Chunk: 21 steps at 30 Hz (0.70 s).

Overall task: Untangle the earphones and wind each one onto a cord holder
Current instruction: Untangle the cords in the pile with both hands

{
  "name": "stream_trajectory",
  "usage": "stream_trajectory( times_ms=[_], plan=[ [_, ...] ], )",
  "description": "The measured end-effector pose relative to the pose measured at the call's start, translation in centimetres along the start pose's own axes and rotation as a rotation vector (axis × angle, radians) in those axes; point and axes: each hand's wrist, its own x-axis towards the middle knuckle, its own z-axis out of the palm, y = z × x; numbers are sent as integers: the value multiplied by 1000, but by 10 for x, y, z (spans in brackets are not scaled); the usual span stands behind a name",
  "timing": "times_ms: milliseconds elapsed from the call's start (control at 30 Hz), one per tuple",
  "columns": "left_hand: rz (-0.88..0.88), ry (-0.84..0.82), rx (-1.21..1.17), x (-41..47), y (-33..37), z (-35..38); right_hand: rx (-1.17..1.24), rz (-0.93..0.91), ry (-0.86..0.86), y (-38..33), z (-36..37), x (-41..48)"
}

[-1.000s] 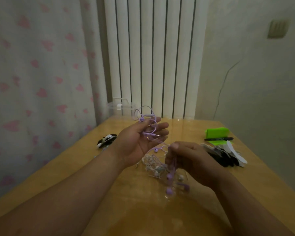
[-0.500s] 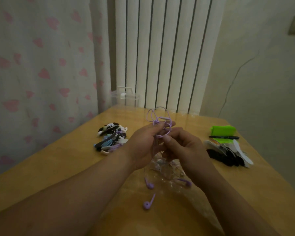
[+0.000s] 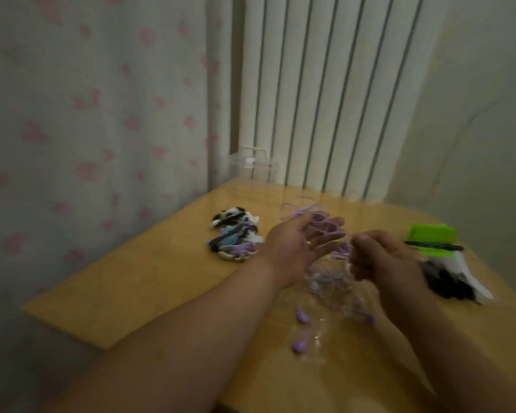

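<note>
My left hand [image 3: 295, 245] is raised over the table, holding several loops of a purple earphone cord [image 3: 319, 222] at its thumb and fingers. My right hand [image 3: 379, 257] sits close beside it and pinches the same cord where it leaves the loops. Two purple earbuds [image 3: 301, 317] hang below the hands. A tangle of pale earphones [image 3: 328, 278] lies on the table under them. Black and white cord holders [image 3: 453, 281] are piled to the right. The frame is blurred by motion.
A pile of wound earphones [image 3: 236, 236] lies left of my hands on the wooden table [image 3: 131, 287]. A green object [image 3: 432, 234] with a black pen [image 3: 435, 245] on it is at the far right. A clear box [image 3: 251, 165] stands by the radiator.
My hands have drawn slightly apart, the left fingers spreading with the loops. The view has swung to the left and lower, and the earbuds still dangle below.
</note>
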Motion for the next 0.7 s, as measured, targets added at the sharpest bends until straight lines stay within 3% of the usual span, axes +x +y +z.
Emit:
stream_trajectory(
  times_ms=[233,700],
  plan=[
    [14,-20,9,21,3,-12,-8,25,72,8,1,6],
    [80,-146,-29,28,-1,-10,-92,-9,30,11,9,6]
  ],
)
